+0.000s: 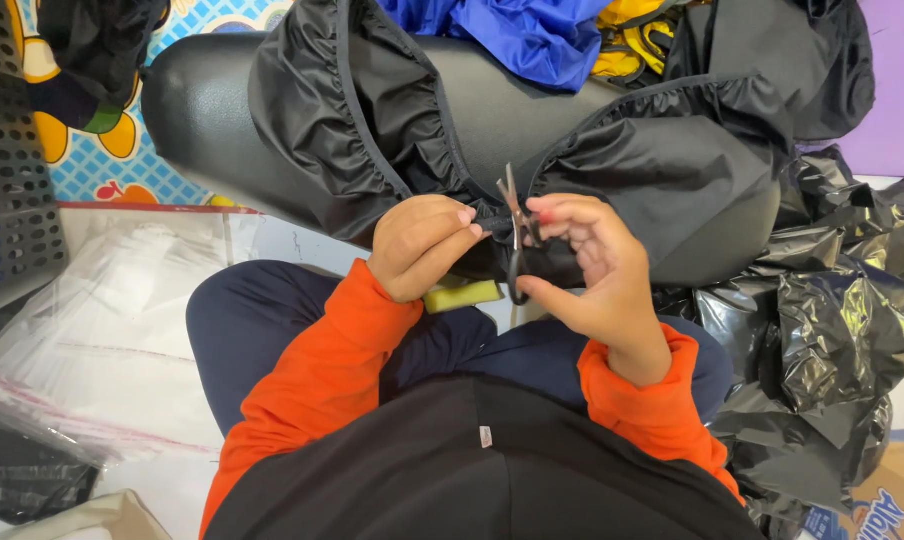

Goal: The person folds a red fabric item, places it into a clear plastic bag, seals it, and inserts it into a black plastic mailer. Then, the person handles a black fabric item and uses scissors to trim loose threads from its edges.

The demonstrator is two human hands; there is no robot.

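A black cover (662, 160) of thin, slightly glossy woven fabric lies draped over a smooth, rounded black cushion (202, 110) with a dull leathery sheen. The fabric's edge is gathered into tight ruffles along an elastic hem (372, 120), which runs in a curve from the far side down toward the hands. The ruffled band catches the light in fine folds, while the flat panel on the right is only lightly creased.

The left hand (417, 245) is clenched on the gathered hem, pinching it between thumb and fingertips at the near edge of the cushion. The right hand (592, 270) grasps a small pair of scissors (517, 235) with dark loop handles and slim grey metal blades; the fingers pass through the loops, and the blades point away from the person, slightly parted, right beside the pinched hem. Whether the blades touch the fabric cannot be told.

Just below the left hand a small yellow-green block (462, 294), spongy in look, peeks out. Both sleeves (322, 370) are bright orange and soft, above dark blue trousers.

To the left, a stack of clear, flimsy plastic bags (112, 340) lies flat and glistening. To the right, crumpled black plastic sheeting (832, 340) shines in sharp crinkles. At the far side, blue cloth (522, 35) and a bit of yellow cloth (627, 45) sit on the cushion.
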